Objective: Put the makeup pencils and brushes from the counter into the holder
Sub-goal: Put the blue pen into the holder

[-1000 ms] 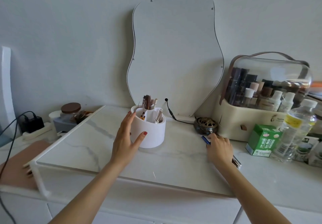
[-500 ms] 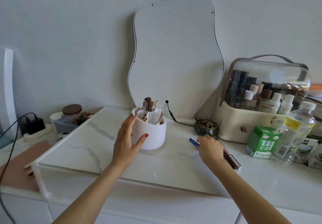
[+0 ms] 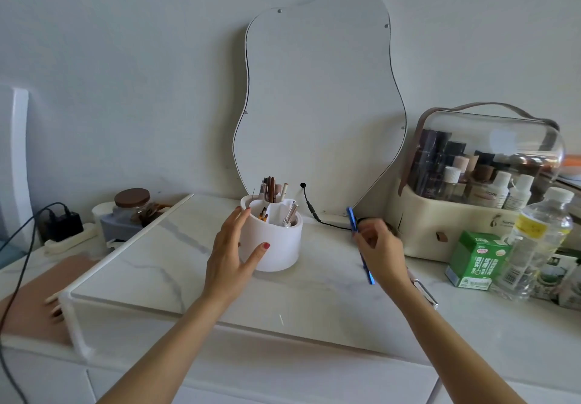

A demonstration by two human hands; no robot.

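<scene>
A round white holder with compartments stands on the marble counter, with several pencils and brushes upright in it. My left hand cups its left side, fingers apart and touching the wall. My right hand is lifted off the counter to the holder's right and grips a thin blue makeup pencil, tilted nearly upright. Behind my right wrist another pencil with a metal clip lies on the counter.
A wavy mirror leans on the wall behind the holder, with a black cable at its foot. A clear-lidded cosmetics case, green box and water bottle stand at the right. Jars and a charger sit at the left.
My right hand picked the blue pencil up from the counter and raised it, turning it nearly upright. My left hand stayed on the holder.
</scene>
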